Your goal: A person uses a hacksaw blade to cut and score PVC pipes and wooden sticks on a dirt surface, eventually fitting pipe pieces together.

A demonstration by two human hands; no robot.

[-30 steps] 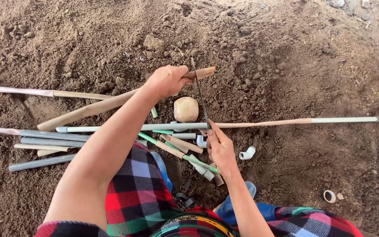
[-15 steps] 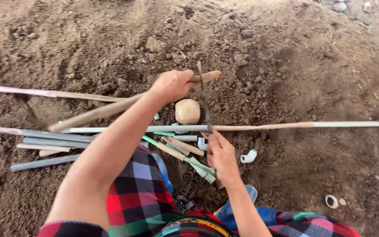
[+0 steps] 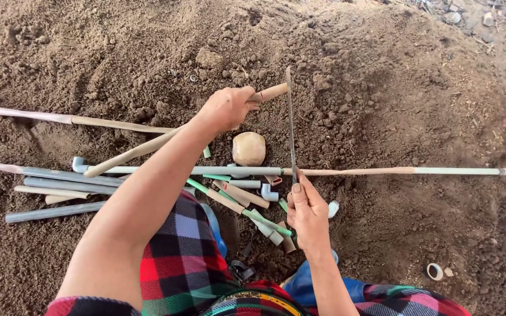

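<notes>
Head view: my left hand (image 3: 226,108) grips a wooden handle (image 3: 269,92) at centre frame; my right hand (image 3: 307,212) pinches the thin blade (image 3: 290,131) standing across a long pipe (image 3: 376,171). I judge the blade stiff, light, flexing sideways; hold both ends.

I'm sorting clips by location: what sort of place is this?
Probably an outdoor dirt work area. The ground is loose brown soil, cut plastic pipes and fittings lie on it, and the right hand and left hand work a thin saw blade across a long pipe.
</notes>
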